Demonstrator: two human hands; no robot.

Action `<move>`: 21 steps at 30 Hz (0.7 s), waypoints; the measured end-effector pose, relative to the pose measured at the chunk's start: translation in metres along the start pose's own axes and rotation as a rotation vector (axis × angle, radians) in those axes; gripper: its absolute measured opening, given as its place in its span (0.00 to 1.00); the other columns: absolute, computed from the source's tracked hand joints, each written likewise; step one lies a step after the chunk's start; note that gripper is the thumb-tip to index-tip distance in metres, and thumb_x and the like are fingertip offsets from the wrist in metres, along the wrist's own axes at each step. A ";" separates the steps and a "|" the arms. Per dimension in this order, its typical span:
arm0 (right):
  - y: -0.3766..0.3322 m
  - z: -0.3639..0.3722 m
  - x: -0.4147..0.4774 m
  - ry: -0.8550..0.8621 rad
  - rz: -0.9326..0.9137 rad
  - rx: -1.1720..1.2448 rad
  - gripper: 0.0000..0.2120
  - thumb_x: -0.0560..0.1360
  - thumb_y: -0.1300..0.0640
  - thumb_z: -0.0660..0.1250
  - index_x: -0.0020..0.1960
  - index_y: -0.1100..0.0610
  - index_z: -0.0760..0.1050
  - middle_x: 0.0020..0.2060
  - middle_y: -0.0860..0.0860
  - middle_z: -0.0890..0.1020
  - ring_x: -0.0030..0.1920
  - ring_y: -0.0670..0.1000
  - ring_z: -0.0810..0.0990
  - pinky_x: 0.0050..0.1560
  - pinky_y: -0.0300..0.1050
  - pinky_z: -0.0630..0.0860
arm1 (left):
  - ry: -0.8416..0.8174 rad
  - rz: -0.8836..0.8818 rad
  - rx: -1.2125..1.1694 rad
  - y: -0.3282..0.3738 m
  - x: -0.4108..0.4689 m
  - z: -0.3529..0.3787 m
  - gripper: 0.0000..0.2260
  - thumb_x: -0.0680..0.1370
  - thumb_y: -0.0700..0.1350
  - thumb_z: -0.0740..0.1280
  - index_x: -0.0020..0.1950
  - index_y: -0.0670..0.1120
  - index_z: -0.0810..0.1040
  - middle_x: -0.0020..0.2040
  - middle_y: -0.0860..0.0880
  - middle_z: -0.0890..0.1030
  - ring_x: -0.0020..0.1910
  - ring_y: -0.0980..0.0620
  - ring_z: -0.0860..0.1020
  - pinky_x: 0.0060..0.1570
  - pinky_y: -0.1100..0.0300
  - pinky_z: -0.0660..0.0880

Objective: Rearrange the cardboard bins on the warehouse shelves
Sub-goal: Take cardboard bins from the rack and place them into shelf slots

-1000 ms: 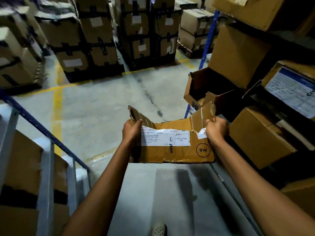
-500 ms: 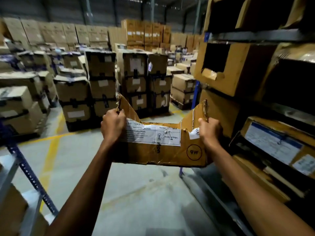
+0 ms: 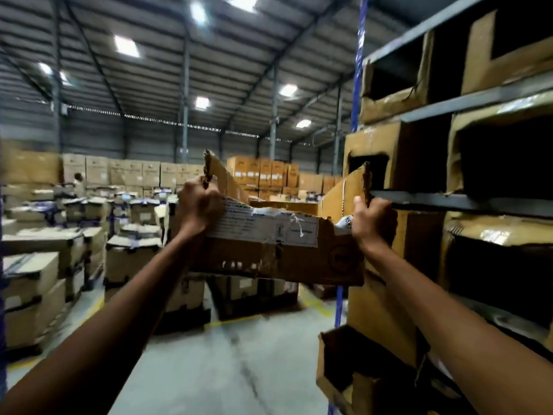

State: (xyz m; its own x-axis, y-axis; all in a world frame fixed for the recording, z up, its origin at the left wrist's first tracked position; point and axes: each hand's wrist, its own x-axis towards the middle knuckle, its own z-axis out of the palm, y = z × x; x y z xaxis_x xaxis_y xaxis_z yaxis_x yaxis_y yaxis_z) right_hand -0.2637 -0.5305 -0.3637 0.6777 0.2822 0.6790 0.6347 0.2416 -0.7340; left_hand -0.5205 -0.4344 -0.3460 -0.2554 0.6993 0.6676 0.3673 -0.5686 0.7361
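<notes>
Both hands, left hand (image 3: 199, 206) and right hand (image 3: 372, 223), grip the torn brown cardboard bin (image 3: 278, 250) raised beside the grey metal shelves (image 3: 457, 202); its ragged corners could rip, dropping it.

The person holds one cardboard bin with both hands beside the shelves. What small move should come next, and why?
Probably carry the bin a little to the right, toward the grey shelf beam. The left hand and right hand grip its torn top corners, it hangs in the air, and its right end is beside that beam. Which slot is free, I cannot tell.
</notes>
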 end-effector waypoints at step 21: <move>-0.174 -0.145 0.152 0.503 -0.563 -0.076 0.18 0.80 0.50 0.61 0.46 0.63 0.82 0.43 0.60 0.84 0.43 0.59 0.82 0.40 0.44 0.72 | 0.443 0.428 -0.468 0.219 0.086 0.014 0.13 0.80 0.46 0.60 0.36 0.46 0.70 0.37 0.36 0.79 0.40 0.38 0.78 0.36 0.54 0.62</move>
State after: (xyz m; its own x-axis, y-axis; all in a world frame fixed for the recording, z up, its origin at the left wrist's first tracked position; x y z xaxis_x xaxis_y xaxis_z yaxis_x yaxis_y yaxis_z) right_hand -0.2175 -0.6639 -0.1305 0.3203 -0.3269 0.8891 0.9463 0.1546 -0.2840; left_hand -0.4494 -0.4921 -0.1290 -0.5463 0.1947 0.8146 0.1232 -0.9433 0.3081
